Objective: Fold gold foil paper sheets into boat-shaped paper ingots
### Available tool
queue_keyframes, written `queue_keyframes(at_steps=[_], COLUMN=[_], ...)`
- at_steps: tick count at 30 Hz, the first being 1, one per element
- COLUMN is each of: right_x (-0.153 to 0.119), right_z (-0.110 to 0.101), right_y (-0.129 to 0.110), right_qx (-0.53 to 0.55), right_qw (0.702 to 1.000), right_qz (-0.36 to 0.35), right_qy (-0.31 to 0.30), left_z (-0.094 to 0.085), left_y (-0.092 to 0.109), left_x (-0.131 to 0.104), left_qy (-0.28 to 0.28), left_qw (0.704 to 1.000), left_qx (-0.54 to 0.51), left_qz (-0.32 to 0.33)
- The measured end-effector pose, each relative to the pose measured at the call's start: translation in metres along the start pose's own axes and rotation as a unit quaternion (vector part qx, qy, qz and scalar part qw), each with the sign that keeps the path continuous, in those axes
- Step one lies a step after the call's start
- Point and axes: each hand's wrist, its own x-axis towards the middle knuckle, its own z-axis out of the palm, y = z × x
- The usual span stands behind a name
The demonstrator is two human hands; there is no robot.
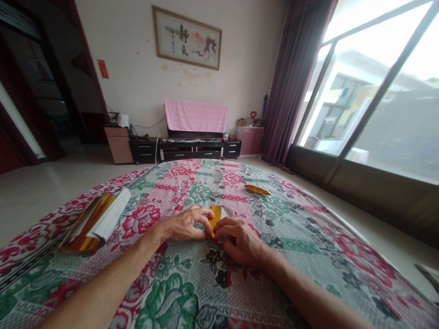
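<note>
A small sheet of gold paper (216, 214) with a white underside lies on the flowered tablecloth, partly folded. My left hand (192, 222) pinches its left edge between thumb and fingers. On the other side, my right hand (239, 238) is closed on the paper's near right part, its fingers curled and covering much of it. The two hands almost meet at the paper's near end. Beyond them to the right rests a folded gold paper boat shape (258, 189), narrow and pointed at both ends.
A curled stack of gold and white paper sheets (92, 224) lies at the table's left. The round table wears a red, green and grey flowered tablecloth (171, 297). Past its far edge stand a low black cabinet (192, 150) and a pink cloth (196, 115); windows are at right.
</note>
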Motion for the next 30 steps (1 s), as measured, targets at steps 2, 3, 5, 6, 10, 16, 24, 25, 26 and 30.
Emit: queue_keyframes(at_steps=[2, 3, 5, 6, 10, 16, 24, 25, 26, 30], right_x=[0.000, -0.001, -0.002, -0.003, -0.007, -0.009, -0.010, -0.010, -0.010, -0.010], right_z=[-0.001, -0.001, -0.003, -0.004, -0.006, -0.007, -0.009, -0.009, -0.009, -0.010], right_y=[0.000, 0.000, 0.000, 0.000, 0.003, 0.004, 0.002, 0.002, 0.001, 0.000], right_qx=[-0.001, -0.005, -0.022, -0.033, -0.066, -0.067, -0.059, -0.059, -0.059, -0.058], right_qw=[1.000, 1.000, 0.999, 0.999, 0.997, 0.996, 0.997, 0.997, 0.997, 0.997], right_qz=[-0.003, -0.008, -0.019, -0.023, -0.034, -0.030, -0.028, -0.025, -0.023, -0.024], right_qy=[-0.001, -0.004, -0.014, -0.020, -0.032, -0.044, -0.050, -0.048, -0.046, -0.044], left_z=[0.000, 0.001, 0.002, 0.002, 0.006, 0.012, 0.019, 0.020, 0.020, 0.022], left_y=[0.000, 0.001, 0.002, 0.003, 0.002, 0.002, 0.009, 0.008, 0.008, 0.009], left_x=[0.000, 0.000, 0.000, 0.000, 0.003, 0.010, 0.014, 0.015, 0.015, 0.016], left_qy=[-0.002, -0.002, 0.002, 0.005, 0.025, 0.053, 0.085, 0.088, 0.090, 0.106], left_qw=[1.000, 1.000, 1.000, 1.000, 0.999, 0.997, 0.993, 0.992, 0.992, 0.990], left_qx=[0.000, 0.001, 0.001, 0.002, 0.020, 0.046, 0.052, 0.053, 0.055, 0.064], left_qz=[-0.002, -0.004, -0.011, -0.014, -0.015, -0.021, -0.070, -0.069, -0.069, -0.068])
